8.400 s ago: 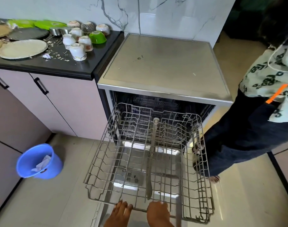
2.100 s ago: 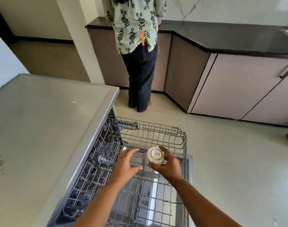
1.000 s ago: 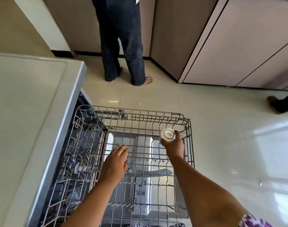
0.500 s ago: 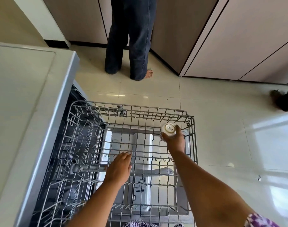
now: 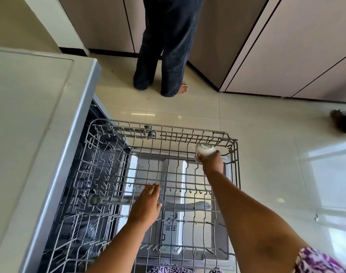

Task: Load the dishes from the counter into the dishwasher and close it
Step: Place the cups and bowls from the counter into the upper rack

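The dishwasher (image 5: 40,134) stands open at the left with its grey wire rack (image 5: 187,134) pulled out over the lowered door. My right hand (image 5: 212,163) grips a small white cup (image 5: 205,150), turned upside down, at the rack's far right corner. The cup sits low among the wires by the far rim. My left hand (image 5: 146,205) hovers flat over the middle of the rack with straight fingers and holds nothing. No other dish shows in the rack.
Another person's legs (image 5: 164,56) in dark trousers stand on the tiled floor beyond the rack, facing beige cabinets (image 5: 286,46). A dark shape (image 5: 343,123) lies on the floor at the far right. Open tiled floor lies right of the rack.
My right hand has carried the cup farther toward the rack's far right corner and lowered it among the wires. My left hand has stayed over the rack's middle.
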